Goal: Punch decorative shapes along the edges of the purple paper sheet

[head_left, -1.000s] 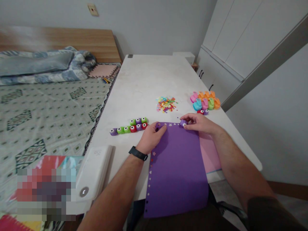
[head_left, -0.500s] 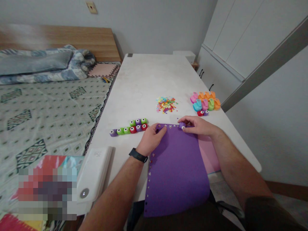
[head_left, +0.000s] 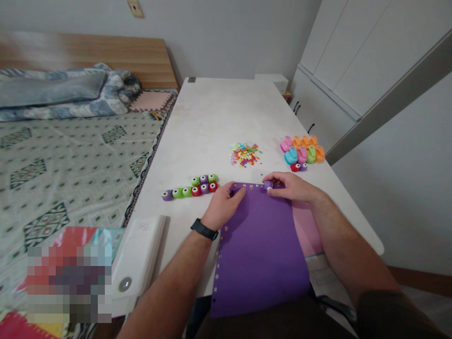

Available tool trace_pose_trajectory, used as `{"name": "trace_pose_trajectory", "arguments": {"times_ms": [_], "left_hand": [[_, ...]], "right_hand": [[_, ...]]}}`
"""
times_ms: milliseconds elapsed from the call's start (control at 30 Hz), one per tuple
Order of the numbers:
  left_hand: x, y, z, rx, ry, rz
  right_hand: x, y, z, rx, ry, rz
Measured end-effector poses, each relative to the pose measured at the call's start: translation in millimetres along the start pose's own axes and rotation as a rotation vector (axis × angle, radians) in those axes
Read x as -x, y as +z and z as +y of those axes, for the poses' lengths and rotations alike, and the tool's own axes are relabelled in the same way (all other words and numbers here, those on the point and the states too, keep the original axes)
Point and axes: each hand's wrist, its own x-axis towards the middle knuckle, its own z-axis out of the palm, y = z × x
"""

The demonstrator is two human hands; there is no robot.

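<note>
A purple paper sheet lies on the white table and hangs over its near edge; small shapes are punched along its left and far edges. My left hand rests on the sheet's far left corner, fingers curled and pressing it down. My right hand pinches a small purple punch set on the sheet's far edge. A pink sheet lies under the purple one on the right.
A row of small green, purple and red punches sits left of the sheet. Coloured paper confetti lies beyond it. Larger pastel punches stand at the right edge. A white box sits near left. A bed is alongside.
My right hand has slid the purple punch slightly left along the sheet's far edge. My left hand has stayed on the corner.
</note>
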Motion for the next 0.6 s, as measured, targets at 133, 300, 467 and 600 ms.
{"name": "trace_pose_trajectory", "arguments": {"times_ms": [133, 300, 467, 600], "left_hand": [[0.1, 0.4, -0.2, 0.030, -0.005, 0.005], [-0.5, 0.1, -1.5, -0.006, 0.018, -0.002], [-0.4, -0.2, -2.1, -0.013, 0.015, 0.008], [-0.4, 0.5, -2.2, -0.009, 0.009, 0.000]], "right_hand": [[-0.4, 0.2, 1.5, -0.020, -0.013, -0.011], [-0.4, 1.2, 1.5, -0.023, -0.004, -0.012], [-0.7, 1.7, 2.3, 0.013, -0.006, 0.019], [-1.0, 2.4, 2.2, 0.013, -0.014, 0.029]]}}
